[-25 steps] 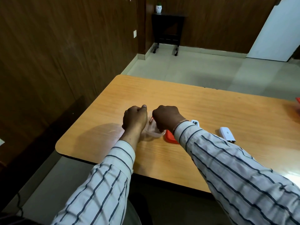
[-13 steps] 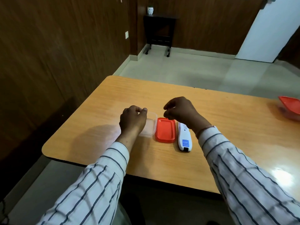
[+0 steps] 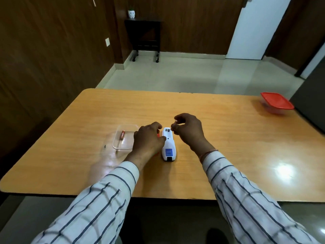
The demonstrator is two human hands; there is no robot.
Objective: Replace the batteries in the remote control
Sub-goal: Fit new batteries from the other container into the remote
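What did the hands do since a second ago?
The left hand left the clear box and moved right to steady the white remote. The right hand lifted above the remote's far end, fingertips pinched. A battery remains in the box.

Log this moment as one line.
remote: face-down, battery bay open | left hand: steadying remote | right hand: pinched above bay | battery: in clear tub

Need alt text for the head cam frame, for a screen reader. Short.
A person's two hands work over a white remote control lying back-up on a wooden table: the left hand touches its side, the right hand hovers pinched above its open battery end. A clear container holding one battery sits left; a red-lidded container stands far right.
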